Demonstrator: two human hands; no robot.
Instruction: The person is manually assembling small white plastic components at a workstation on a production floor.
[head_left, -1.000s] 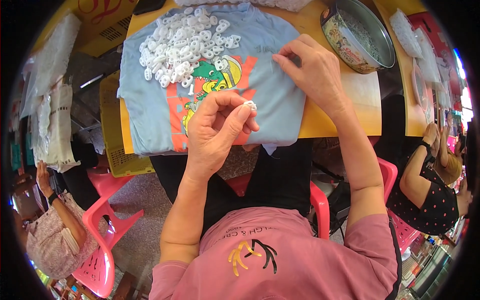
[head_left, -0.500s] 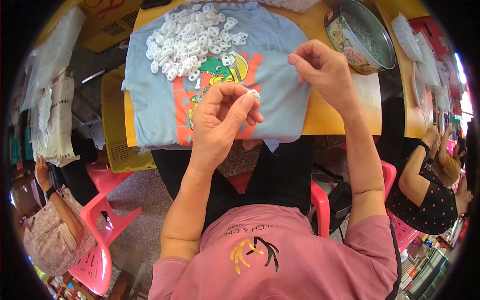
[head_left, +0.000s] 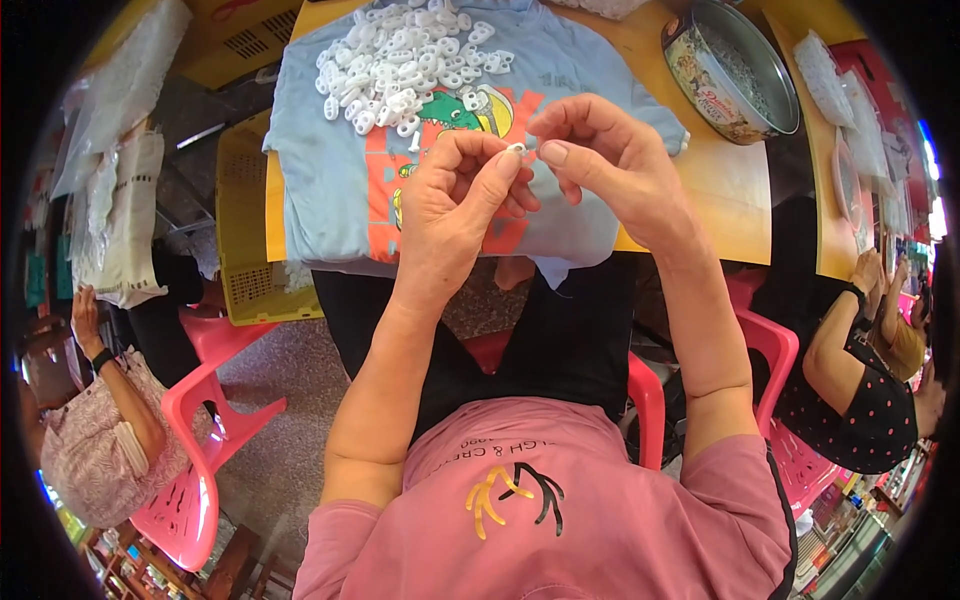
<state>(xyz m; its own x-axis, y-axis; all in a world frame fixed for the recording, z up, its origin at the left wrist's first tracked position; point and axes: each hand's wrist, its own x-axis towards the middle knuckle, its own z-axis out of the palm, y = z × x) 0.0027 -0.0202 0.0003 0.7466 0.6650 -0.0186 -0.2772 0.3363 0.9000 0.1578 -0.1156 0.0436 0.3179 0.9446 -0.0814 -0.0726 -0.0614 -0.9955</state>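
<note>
Your left hand (head_left: 455, 200) and right hand (head_left: 600, 160) are meeting above the light-blue T-shirt (head_left: 340, 160), together pinching one small white plastic piece (head_left: 517, 148) between thumb and forefinger tips. A pile of white pieces (head_left: 400, 60) is lying on the shirt's upper part, near a round tin (head_left: 700, 80).

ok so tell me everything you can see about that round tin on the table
The round tin stands upright near the far right corner of the yellow table, right of the light blue shirt. It looks like metal: a shiny silver rim and inside, with a printed band around its outer wall. It is open, no lid on it. What lies inside is too blurred to tell. Neither hand touches it.
</note>
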